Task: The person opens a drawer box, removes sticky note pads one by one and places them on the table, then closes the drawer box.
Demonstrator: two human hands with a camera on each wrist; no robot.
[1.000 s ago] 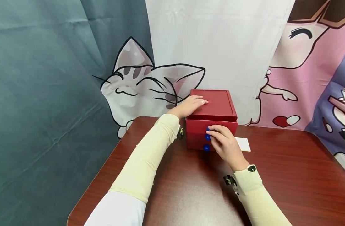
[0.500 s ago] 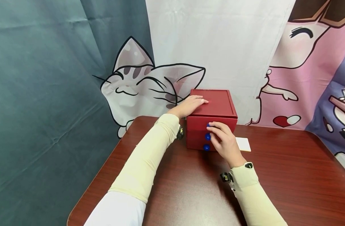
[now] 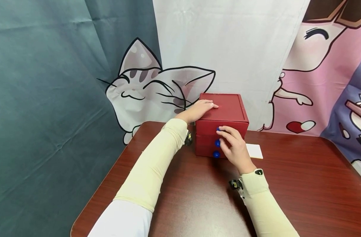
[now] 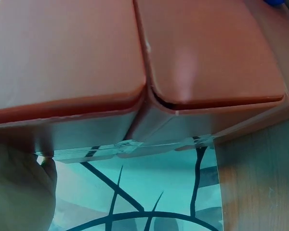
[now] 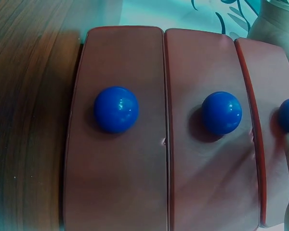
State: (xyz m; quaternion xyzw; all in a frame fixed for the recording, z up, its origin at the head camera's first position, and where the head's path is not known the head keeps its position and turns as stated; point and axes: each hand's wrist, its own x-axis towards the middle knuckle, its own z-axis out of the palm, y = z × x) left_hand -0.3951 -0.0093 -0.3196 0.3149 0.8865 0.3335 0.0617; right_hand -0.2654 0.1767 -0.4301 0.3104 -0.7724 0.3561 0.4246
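Note:
A small red chest (image 3: 225, 107) with three drawers stands at the back of the table, each drawer front bearing a round blue knob. My left hand (image 3: 197, 111) rests flat on the chest's top near its left edge; part of it shows in the left wrist view's lower corner. Fingertips of my right hand (image 3: 235, 146) pinch the top knob (image 3: 218, 129). In the right wrist view, a finger lies against that knob (image 5: 288, 117), partly cut off by the frame. The top drawer front (image 3: 205, 127) sits nearly flush under the lid. Below it are the middle knob (image 3: 217, 143) and bottom knob (image 3: 216, 154).
A flat white card or pad (image 3: 254, 151) lies on the brown wooden table (image 3: 192, 197), right of the chest. A cloth backdrop (image 3: 233, 49) with a cartoon cat and figures hangs right behind. The table's left edge slants toward the front.
The top drawer has slid inward, and the dark gap under the lid has closed. My right hand moved slightly away from me with the knob. The left hand stayed in place.

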